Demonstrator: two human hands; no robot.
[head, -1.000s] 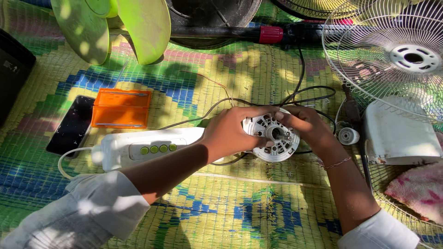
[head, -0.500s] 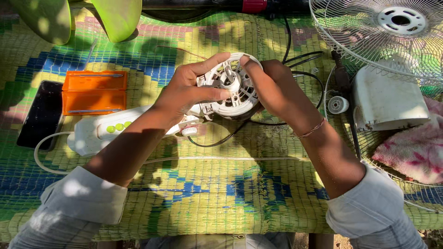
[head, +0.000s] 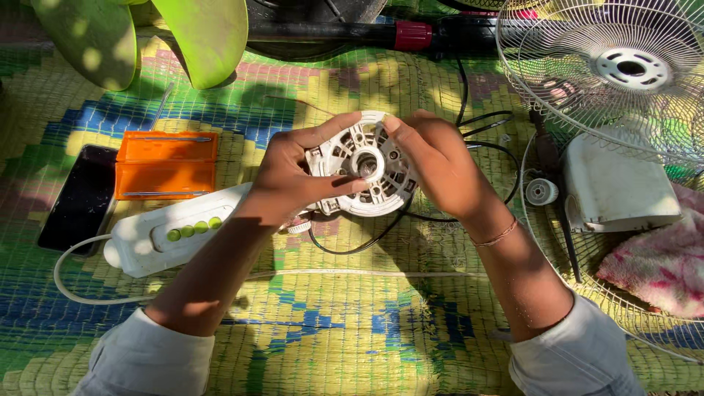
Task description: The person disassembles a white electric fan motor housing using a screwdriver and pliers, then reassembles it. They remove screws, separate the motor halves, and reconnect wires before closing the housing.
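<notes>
Both my hands hold a round white fan motor housing (head: 364, 165) with ribs and a centre hole, lifted above a woven mat. My left hand (head: 293, 176) grips its left side, thumb across the front. My right hand (head: 433, 158) grips its right and top edge. Black wires (head: 469, 132) trail from behind it to the right. A white fan control base (head: 172, 231) with green buttons lies just left of my left wrist.
An orange case (head: 165, 165) and a black phone (head: 77, 198) lie at left. A wire fan guard (head: 623, 70), a white cover (head: 616, 187), a small knob (head: 541, 192) and a pink cloth (head: 656, 264) are at right. Green fan blades (head: 198, 37) lie at the top.
The housing has been lifted off the mat and turned face-up toward me. Both hands stayed on it and the view moved closer.
</notes>
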